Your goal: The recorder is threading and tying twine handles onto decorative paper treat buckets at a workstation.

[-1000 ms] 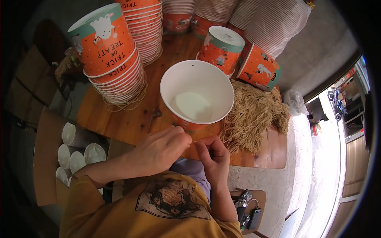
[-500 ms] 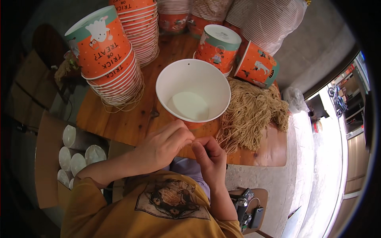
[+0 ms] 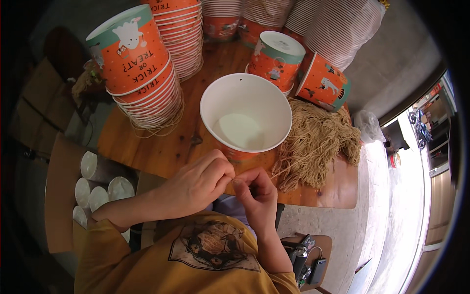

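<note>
My left hand (image 3: 201,184) and my right hand (image 3: 258,196) meet fingertip to fingertip at the table's near edge. Both are closed in a pinch on what looks like a thin tan string, mostly hidden by the fingers. Just beyond them a paper bucket (image 3: 213,110) stands mouth up, tilted toward me. Its inside is white, its outside orange, and a small hole shows below the far rim. Right of the bucket lies a heap of tan strings (image 3: 318,144), a few strands of which reach close to my right hand.
Upside-down orange buckets stand in a stack (image 3: 142,73) at left, with strings hanging from the rims. Another upturned bucket (image 3: 276,63) and one on its side (image 3: 325,83) are behind the heap. Bagged stacks (image 3: 342,32) line the back. A carton (image 3: 61,196) of white rolls sits lower left.
The view has shifted slightly, so the table's things appear a little further right. My pinched fingertips have moved slightly nearer to me and remain together.
</note>
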A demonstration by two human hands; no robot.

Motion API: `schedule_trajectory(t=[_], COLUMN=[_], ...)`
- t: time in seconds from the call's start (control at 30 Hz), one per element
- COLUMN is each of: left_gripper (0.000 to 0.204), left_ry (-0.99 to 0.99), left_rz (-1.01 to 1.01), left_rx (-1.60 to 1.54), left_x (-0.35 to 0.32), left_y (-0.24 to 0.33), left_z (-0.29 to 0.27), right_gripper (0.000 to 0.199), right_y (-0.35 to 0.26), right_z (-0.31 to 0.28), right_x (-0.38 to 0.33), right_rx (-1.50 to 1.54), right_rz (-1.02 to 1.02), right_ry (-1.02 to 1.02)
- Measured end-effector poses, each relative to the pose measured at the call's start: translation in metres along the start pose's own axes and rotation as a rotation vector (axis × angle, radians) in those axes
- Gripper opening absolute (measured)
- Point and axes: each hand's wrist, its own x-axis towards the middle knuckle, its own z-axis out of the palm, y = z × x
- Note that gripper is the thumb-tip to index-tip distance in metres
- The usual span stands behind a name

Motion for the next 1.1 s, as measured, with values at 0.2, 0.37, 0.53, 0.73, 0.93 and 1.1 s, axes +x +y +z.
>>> schedule_trajectory(t=[0.2, 0.37, 0.53, 0.73, 0.93, 1.1], left_gripper=[0.013, 0.014, 0.033, 0.025, 0.021, 0.021], left_ry=[-0.161, -0.062, 0.308, 0.188, 0.176, 0.156], left_rz=[-0.357, -0.187, 0.204, 0.151, 0.156, 0.148], left_rx=[-0.535, -0.314, 0.405, 0.421, 0.37, 0.36], left_x=[0.0, 0.001, 0.017, 0.033, 0.038, 0.039], left_y=[0.002, 0.003, 0.004, -0.006, -0.004, -0.003], left_z=[-0.009, 0.0, -0.001, 0.002, 0.004, 0.005], right_gripper=[0.009, 0.013, 0.016, 0.018, 0.019, 0.019], right_y=[0.005, 0.015, 0.026, 0.029, 0.029, 0.028], right_z=[0.002, 0.001, -0.011, -0.01, -0.008, -0.008], right_x=[-0.001, 0.004, 0.02, 0.037, 0.041, 0.042], right_rx=[-0.17, -0.471, -0.457, -0.609, -0.619, -0.656], right_rz=[-0.2, -0.537, -0.52, -0.651, -0.652, -0.669], right_ry=[0.037, 0.24, 0.427, 0.505, 0.501, 0.525])
